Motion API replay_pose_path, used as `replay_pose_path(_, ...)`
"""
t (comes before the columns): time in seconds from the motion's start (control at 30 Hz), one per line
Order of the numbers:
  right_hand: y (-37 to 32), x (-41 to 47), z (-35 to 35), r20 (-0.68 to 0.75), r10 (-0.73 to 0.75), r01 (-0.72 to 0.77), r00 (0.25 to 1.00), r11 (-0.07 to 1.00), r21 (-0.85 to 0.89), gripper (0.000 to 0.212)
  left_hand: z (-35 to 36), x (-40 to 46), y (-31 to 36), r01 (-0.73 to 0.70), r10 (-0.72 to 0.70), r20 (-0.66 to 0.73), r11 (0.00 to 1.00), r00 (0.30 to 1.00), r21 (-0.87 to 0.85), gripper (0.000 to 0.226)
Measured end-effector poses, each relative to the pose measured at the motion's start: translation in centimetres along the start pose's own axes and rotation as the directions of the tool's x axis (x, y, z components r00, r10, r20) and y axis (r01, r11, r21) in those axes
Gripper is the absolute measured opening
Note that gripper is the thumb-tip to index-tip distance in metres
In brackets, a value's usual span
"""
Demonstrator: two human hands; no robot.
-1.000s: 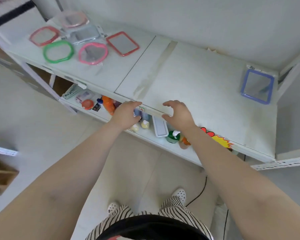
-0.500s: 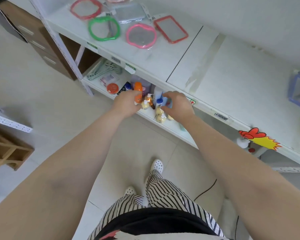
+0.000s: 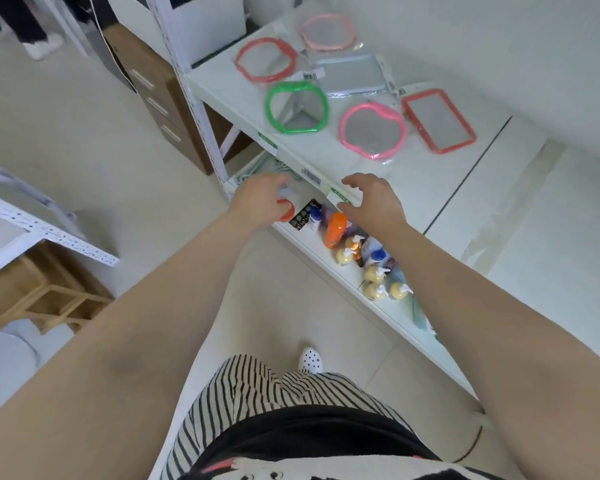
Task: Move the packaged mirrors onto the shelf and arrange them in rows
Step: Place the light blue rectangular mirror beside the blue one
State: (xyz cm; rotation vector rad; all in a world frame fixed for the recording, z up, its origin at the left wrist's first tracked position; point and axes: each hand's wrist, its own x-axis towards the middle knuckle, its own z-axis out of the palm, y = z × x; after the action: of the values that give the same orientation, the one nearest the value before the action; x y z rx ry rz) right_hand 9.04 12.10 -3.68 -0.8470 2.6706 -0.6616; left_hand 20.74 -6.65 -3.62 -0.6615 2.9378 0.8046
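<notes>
Several packaged mirrors lie on the white top shelf (image 3: 413, 181): a red apple-shaped one (image 3: 266, 59), a light pink one (image 3: 327, 32), a pale blue rectangular one (image 3: 351, 75), a green apple-shaped one (image 3: 296, 107), a pink apple-shaped one (image 3: 372, 130) and a red rectangular one (image 3: 439, 120). My left hand (image 3: 261, 199) hangs in front of the shelf's front edge, fingers loosely spread, holding nothing. My right hand (image 3: 374, 199) hovers beside it at the same edge, fingers relaxed and empty. Both hands are below the green and pink mirrors.
A lower shelf (image 3: 326, 251) holds an orange bottle (image 3: 335, 229), small yellow pump bottles (image 3: 374, 282) and a red-lidded jar (image 3: 286, 210). Brown cardboard boxes (image 3: 153, 95) stand left of the rack. A wooden stool (image 3: 45, 299) and another white rack (image 3: 32, 233) stand at the left.
The view has swung left along the shelf, so the group of mirrors is now straight ahead. Both hands moved left with it and stay empty; the blue mirror at right has left the frame.
</notes>
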Motion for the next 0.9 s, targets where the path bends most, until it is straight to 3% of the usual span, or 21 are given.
replay_pose_path(0.3, -6.0, 9.3, 2.1, -0.03, 0.006, -0.007, 1.0, 1.0, -0.006, 0.047, -5.5, 8.3, -7.1, -0.041, 0.041, 0.013, 0.999, 0.999, 0.014, 0.05)
replay_pose_path(0.57, -12.5, 15.1, 4.8, -0.139, 0.157, -0.155, 0.978, 0.988, 0.024, 0.048, -11.3, 16.3, -13.8, -0.174, 0.174, 0.088, 0.985, 0.981, -0.008, 0.056)
replay_pose_path(0.9, -14.3, 20.7, 3.5, -0.223, 0.322, -0.325, 0.92, 0.945, 0.021, 0.048, -13.9, 25.8, -14.3, -0.341, 0.334, 0.138, 0.94, 0.933, 0.031, 0.053)
